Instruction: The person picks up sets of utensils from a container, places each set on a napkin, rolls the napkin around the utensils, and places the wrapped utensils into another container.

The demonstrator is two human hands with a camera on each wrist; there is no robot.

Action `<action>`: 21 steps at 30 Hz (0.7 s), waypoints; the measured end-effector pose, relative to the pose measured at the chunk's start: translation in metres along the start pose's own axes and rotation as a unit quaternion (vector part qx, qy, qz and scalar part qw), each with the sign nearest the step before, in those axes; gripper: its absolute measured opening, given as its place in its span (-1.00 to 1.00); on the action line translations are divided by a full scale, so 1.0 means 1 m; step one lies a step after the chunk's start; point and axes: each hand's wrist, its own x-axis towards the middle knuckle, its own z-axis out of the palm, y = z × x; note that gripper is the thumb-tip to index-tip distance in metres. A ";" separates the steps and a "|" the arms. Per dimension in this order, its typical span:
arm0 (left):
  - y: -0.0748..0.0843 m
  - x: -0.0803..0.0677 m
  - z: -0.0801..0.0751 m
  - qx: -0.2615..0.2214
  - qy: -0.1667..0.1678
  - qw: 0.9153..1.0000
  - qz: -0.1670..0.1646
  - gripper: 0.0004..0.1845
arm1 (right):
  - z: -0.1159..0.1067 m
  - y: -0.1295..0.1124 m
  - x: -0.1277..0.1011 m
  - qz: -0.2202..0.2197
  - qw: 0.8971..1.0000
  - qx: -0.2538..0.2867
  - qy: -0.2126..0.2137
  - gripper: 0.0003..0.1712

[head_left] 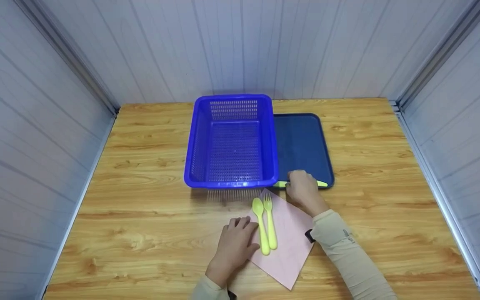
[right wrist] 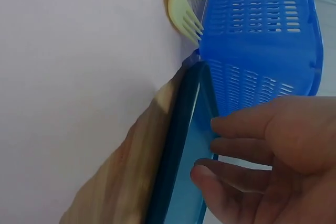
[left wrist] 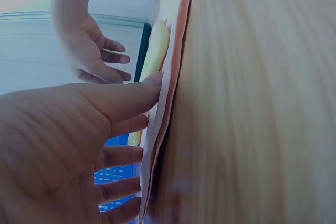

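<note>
Pale ribbed panels wall in a wooden table [head_left: 140,233] on three sides. At its centre stands a blue perforated basket [head_left: 232,143], and touching it at 3 o'clock lies a dark blue tray [head_left: 302,141]. At 6 o'clock from the basket a pink napkin [head_left: 290,246] lies as a diamond, with a yellow-green spoon [head_left: 261,225] and a yellow-green fork [head_left: 270,223] side by side on its left part, heads toward the basket. The left hand [head_left: 236,246] rests flat on the table at 9 o'clock from the spoon, its fingers spread and straight, fingertips at the napkin's left edge; the left wrist view shows the thumb [left wrist: 131,95] touching that edge. The right hand [head_left: 303,189] sits over the near rim of the tray, at 12 o'clock from the napkin, covering the middle of a yellow-green utensil [head_left: 321,183] that lies along that rim and sticks out at both sides. Its fingers [right wrist: 247,148] are loosely bent in the right wrist view; whether they grip the utensil I cannot tell
</note>
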 end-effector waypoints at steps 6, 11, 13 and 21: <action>-0.001 0.002 0.000 -0.002 -0.003 1.000 0.002 -0.40 | 0.005 0.002 0.004 -0.037 0.997 -0.039 -0.054 -0.90; -0.003 0.004 -0.002 0.001 0.005 1.000 0.010 -0.41 | 0.011 0.005 0.009 -0.048 0.996 -0.048 -0.049 -0.97; -0.003 0.006 -0.004 0.002 0.008 1.000 0.010 -0.41 | 0.011 0.005 0.012 -0.048 0.997 -0.050 -0.039 -0.91; -0.003 0.005 -0.001 0.002 0.003 1.000 0.011 -0.41 | 0.011 0.002 0.007 -0.068 0.995 -0.060 -0.034 -0.90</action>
